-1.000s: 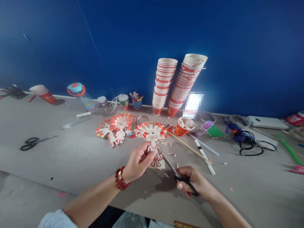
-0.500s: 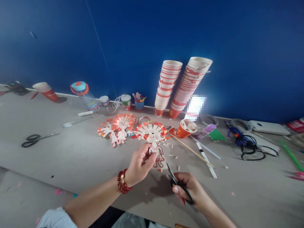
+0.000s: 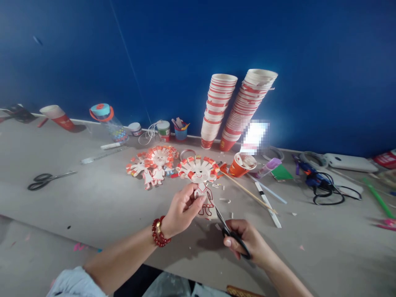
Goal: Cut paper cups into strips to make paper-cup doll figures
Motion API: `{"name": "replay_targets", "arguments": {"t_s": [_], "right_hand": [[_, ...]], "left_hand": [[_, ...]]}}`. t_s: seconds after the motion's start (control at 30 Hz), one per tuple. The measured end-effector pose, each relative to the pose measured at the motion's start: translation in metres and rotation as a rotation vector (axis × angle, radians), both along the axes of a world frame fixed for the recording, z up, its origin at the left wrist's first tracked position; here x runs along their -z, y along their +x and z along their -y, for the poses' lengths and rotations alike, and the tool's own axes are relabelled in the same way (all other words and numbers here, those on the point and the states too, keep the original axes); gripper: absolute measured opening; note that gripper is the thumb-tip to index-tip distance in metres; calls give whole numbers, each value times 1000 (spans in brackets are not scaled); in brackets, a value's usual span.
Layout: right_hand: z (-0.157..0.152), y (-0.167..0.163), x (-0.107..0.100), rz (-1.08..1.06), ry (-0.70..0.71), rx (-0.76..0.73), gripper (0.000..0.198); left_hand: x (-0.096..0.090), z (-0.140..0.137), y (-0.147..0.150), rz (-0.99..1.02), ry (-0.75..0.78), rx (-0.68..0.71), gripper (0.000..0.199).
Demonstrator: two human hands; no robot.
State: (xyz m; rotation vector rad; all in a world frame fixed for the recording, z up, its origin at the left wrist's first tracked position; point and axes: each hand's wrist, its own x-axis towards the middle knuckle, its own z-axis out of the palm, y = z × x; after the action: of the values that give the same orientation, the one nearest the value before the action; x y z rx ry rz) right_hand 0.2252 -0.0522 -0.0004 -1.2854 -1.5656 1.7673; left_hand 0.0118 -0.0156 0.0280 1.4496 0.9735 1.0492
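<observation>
My left hand [image 3: 182, 206] pinches a paper doll [image 3: 201, 175] by its body. The doll has a smiling face, a fringe of curled red and white strips, and a body drawn in dark red lines. Black-handled scissors [image 3: 220, 218] are gripped in my right hand [image 3: 244, 239], their blades against the right edge of the doll's lower body. Behind and to the left lie more finished-looking paper dolls [image 3: 159, 165] with the same curled fringes. Small white paper scraps [image 3: 227, 201] are scattered to the doll's right.
Two tall stacks of paper cups [image 3: 216, 111] lean by the blue wall, near a red cup of scraps [image 3: 236, 165]. A wooden stick [image 3: 247, 192] and a white marker [image 3: 269, 206] lie at right, with a blue glue gun [image 3: 315, 177]. Other scissors [image 3: 46, 180] and a bottle [image 3: 109, 123] are at left.
The scissors' blades have moved slightly up along the doll's right edge. The left hand keeps its hold on the doll. The whole view has shifted a little.
</observation>
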Motion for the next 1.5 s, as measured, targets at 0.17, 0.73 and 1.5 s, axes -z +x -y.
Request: {"name": "replay_targets", "arguments": {"t_s": [0.17,0.73,1.5], "right_hand": [[2,-1,0,-7,6,39,60],[3,-2,3,41,50,58,62],[3,-4,-1,15,51,57,61]], "left_hand": [[-1,0,2,23,-10,-12,16],[5,4,7,19,-13,-124,17],[7,7,11,5,-22,-78,19]]}}
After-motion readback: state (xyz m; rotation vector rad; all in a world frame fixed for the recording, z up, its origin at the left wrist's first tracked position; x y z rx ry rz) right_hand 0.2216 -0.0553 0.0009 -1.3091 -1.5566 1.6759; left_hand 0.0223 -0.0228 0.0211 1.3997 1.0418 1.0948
